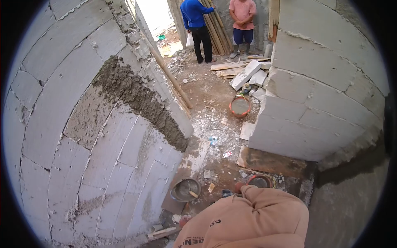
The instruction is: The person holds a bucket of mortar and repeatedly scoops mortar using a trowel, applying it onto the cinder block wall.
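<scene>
My right hand shows small at the end of a tan sleeve, beside the left rim of an orange bucket of grey mortar; its fingers are too small to make out. A reddish patch by the shirt's left edge looks like my left hand, its fingers unclear. Above it sits a round dark basin of grey mix with a wooden handle in it. Wet mortar forms a diagonal band on the left block wall.
Two people stand at the back near bamboo poles. Planks, loose blocks and another orange bucket lie by the right block wall. A board rests below that wall; rubble covers the ground.
</scene>
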A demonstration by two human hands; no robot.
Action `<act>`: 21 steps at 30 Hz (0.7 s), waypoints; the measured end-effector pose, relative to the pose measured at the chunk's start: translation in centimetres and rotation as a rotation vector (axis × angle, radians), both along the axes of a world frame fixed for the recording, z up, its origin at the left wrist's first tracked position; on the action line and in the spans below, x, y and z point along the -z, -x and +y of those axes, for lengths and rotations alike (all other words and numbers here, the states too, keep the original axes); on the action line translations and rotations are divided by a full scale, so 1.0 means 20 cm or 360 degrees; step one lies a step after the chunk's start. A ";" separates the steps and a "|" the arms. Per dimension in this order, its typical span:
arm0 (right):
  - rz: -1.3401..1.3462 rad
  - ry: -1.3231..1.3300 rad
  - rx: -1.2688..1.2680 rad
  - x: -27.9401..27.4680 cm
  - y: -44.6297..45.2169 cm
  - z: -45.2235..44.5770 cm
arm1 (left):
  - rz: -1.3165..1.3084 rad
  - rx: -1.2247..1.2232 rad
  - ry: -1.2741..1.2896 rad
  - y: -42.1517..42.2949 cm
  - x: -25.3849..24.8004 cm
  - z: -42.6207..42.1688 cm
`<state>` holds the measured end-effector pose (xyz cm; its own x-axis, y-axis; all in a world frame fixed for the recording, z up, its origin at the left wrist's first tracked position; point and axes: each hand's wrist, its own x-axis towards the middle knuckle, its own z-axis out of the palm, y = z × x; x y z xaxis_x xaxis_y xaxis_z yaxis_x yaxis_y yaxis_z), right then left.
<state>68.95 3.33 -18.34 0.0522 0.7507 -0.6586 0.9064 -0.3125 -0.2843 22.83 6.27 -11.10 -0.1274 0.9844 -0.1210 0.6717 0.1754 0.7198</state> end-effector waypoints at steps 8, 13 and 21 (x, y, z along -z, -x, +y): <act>-0.0030 0.0116 -0.0411 0.22 -0.15 0.09 | -0.0042 0.0152 -0.0135 0.12 0.03 0.00; 0.0100 -0.0009 -0.0006 0.23 -0.16 0.15 | 0.0186 -0.0122 0.0162 0.09 0.09 0.04; 0.0007 0.0075 -0.0084 0.03 -0.10 0.24 | 0.0429 -0.0260 -0.0133 -0.03 0.05 0.02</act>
<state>70.87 8.11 -19.02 0.0104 0.7203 -0.6936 0.9208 -0.2774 -0.2742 23.52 6.61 -12.06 -0.3010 0.9534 0.0188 0.8077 0.2445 0.5365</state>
